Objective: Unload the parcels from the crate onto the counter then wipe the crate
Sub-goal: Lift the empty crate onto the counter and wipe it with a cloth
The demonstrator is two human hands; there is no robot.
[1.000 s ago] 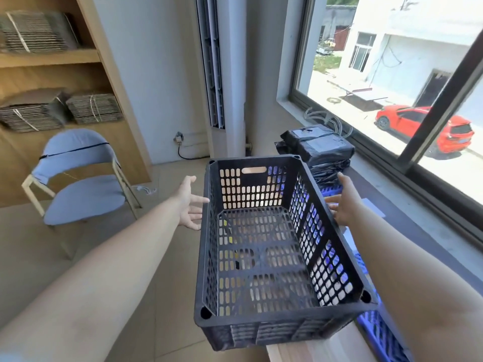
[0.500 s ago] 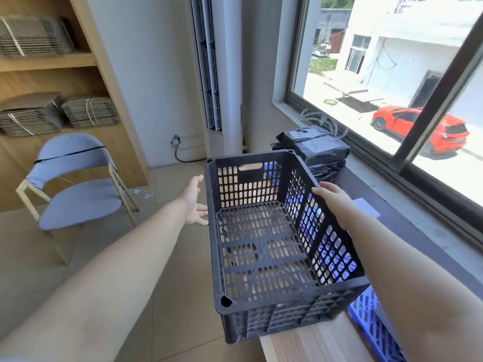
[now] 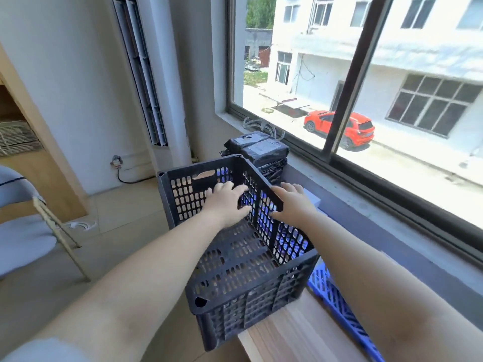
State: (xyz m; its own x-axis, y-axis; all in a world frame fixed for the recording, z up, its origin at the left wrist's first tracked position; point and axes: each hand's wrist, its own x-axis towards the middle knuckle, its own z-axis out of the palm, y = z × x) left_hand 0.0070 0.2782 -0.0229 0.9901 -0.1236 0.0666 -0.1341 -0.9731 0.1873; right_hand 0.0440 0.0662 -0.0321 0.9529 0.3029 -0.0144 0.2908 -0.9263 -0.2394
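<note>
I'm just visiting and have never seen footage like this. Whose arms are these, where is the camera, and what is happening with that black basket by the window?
There is no machine here: a person wears a wide-angle camera on the head, looking forward and down, so you see their own bare arms. The black crate sits on the edge of the wooden counter and holds no parcels. The black-wrapped parcels are stacked on the counter beyond it, by the window. The left hand reaches inside the crate, fingers spread against its right wall. The right hand grips the top rim of that same wall from outside. A blue crate shows partly beneath the right arm. No wiping cloth is visible.
</note>
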